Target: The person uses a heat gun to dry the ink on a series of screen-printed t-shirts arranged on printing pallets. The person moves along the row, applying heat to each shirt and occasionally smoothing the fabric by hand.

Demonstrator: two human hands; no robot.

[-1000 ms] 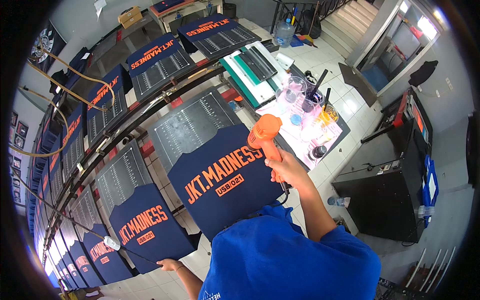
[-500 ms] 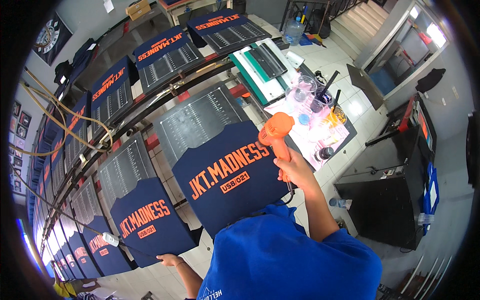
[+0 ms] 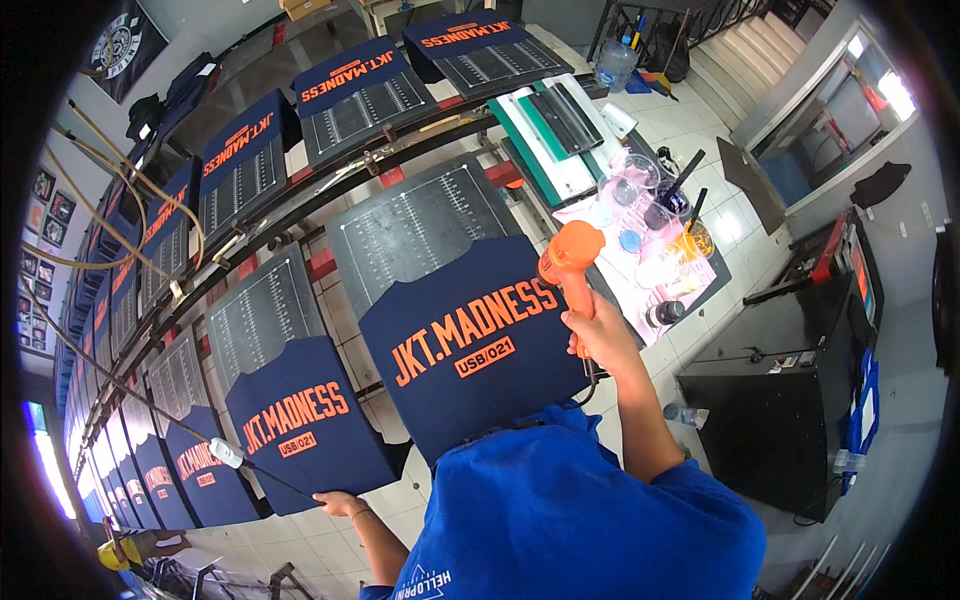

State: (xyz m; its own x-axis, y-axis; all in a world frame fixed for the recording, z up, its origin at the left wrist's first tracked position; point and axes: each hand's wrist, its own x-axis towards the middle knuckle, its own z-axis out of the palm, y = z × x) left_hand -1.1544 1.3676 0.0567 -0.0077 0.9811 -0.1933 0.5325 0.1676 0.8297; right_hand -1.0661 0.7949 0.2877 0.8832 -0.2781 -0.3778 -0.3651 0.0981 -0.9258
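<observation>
My right hand (image 3: pixel 600 340) grips the handle of an orange heat gun (image 3: pixel 570 255), nozzle down over the right edge of a navy T-shirt (image 3: pixel 470 350) with orange lettering, stretched on a printing board in front of me. My left hand (image 3: pixel 335 503) reaches low to the left and touches the bottom edge of the neighbouring navy T-shirt (image 3: pixel 300 425), also printed in orange. A thin dark cord with a white piece (image 3: pixel 226 452) runs toward that hand. Whether the fingers grip anything is too small to tell.
More boards with navy shirts (image 3: pixel 240 165) curve away along a long rail to the left and back. A table with cups of ink (image 3: pixel 650 240) and a green-edged screen frame (image 3: pixel 555 125) stands right of the heat gun. A black cabinet (image 3: pixel 780 420) is at right.
The heat gun has drifted slightly right over the front shirt's edge. My left hand stays at the bottom of the neighbouring shirt.
</observation>
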